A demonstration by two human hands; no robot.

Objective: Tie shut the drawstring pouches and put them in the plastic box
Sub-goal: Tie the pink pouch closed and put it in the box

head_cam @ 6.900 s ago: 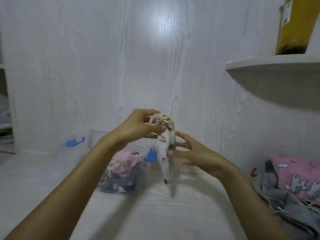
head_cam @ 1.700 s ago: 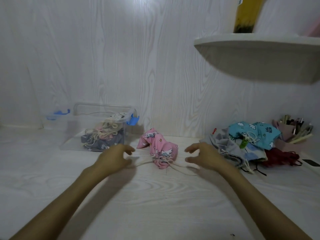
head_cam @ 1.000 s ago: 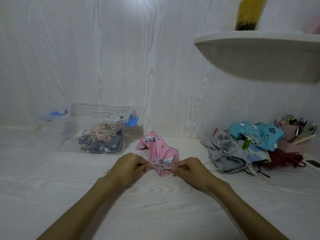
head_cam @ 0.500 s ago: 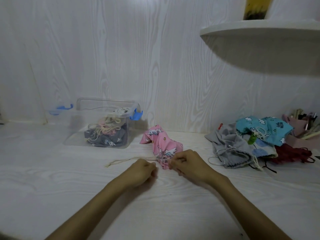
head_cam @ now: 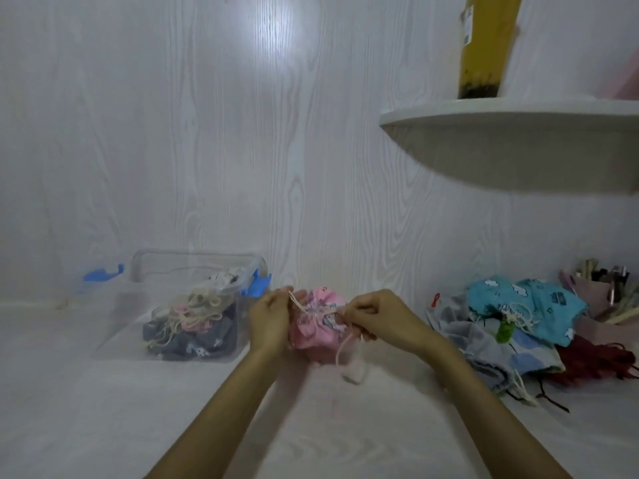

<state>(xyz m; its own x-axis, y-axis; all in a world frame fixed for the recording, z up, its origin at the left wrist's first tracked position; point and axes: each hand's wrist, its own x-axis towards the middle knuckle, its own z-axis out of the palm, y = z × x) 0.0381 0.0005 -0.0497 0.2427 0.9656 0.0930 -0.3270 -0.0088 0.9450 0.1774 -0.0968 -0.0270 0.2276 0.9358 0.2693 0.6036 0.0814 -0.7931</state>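
Note:
A pink printed drawstring pouch [head_cam: 316, 331] is held just above the white table, its mouth gathered toward me. My left hand [head_cam: 271, 319] grips its left side and pinches a cream cord end. My right hand [head_cam: 375, 314] pinches the cord at the pouch's right; loose cord loops hang below. The clear plastic box [head_cam: 166, 281] with blue latches stands at the left, holding several tied pouches. A pile of loose pouches [head_cam: 518, 318], blue, grey and dark red, lies at the right.
A white corner shelf [head_cam: 511, 140] juts from the wall at upper right with a yellow container [head_cam: 484, 46] on it. A pink holder with pens [head_cam: 601, 292] stands at the far right. The white wood-grain wall is close behind.
The pink pouch has been lifted off the table and its mouth pulled together. Both hands have risen and now hold the cords beside it. The camera has tilted up.

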